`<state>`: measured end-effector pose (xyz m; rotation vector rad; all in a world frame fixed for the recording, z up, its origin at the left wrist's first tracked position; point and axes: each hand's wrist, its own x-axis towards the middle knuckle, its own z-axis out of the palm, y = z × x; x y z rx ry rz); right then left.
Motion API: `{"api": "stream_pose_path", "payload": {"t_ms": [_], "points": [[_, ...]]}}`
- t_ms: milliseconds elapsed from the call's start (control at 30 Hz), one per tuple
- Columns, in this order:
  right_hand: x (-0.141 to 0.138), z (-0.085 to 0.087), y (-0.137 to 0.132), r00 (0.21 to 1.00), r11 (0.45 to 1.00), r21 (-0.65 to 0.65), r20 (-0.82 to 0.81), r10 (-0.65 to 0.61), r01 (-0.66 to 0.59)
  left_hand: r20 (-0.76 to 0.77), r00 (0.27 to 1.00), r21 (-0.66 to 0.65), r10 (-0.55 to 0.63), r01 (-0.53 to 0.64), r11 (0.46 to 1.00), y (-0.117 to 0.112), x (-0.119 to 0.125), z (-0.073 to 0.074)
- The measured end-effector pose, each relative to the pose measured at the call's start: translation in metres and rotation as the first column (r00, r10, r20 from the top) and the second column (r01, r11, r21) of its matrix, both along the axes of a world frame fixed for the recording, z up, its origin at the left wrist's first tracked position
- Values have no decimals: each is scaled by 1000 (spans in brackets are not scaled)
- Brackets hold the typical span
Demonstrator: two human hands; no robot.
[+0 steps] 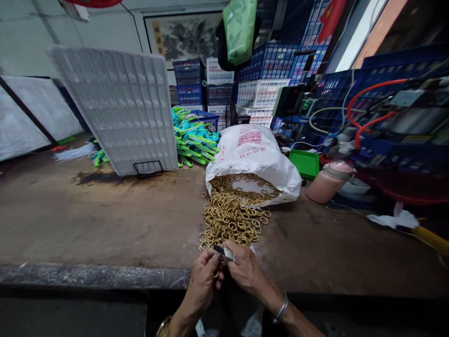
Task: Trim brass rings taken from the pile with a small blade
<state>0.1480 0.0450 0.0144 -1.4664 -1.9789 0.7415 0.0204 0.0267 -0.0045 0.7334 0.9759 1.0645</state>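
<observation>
At the table's front edge, my left hand [205,271] is closed, with a gold-coloured ring [216,275] showing between its fingers. Beside it my right hand [244,265] grips a small tool with a pale body and a black end [224,252], which points toward the left hand's fingertips. The fingers partly cover both items, so I cannot tell whether the tool touches the ring. Just beyond the hands lies a heap of gold-coloured rings [231,217]. It spills from the mouth of a white sack [254,154] with red print, lying on its side.
A pale ribbed panel [119,112] stands on the wooden table [87,224] at left, in front of green and blue hangers [194,138]. Right of the sack are a green tray [304,164], a pink bottle [329,181] and a machine with orange hoses [372,89]. Stacked crates [264,93] fill the back.
</observation>
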Motion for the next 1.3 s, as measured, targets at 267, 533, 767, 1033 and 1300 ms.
{"api": "stream_pose_path", "payload": {"t_ms": [267, 533, 767, 1033, 1300], "points": [[-7, -12, 0, 865, 907, -419, -437, -245, 45, -256, 962, 76, 91, -74, 994, 0, 6, 7], [-4, -8, 1, 862, 932, -349, -437, -255, 99, -137, 989, -23, -47, 45, 999, -7, 3, 17], [-6, 1, -3, 903, 958, -271, -382, -198, 96, 10, 996, 18, -93, 93, 995, -11, -2, 15], [-4, -2, -5, 917, 965, -256, -371, -149, 53, 100, 992, 8, -81, 81, 997, -14, -2, 11], [0, -11, -18, 995, 999, -32, 96, -40, 43, -24, 999, -52, -36, 35, 998, -14, -2, 14]]}}
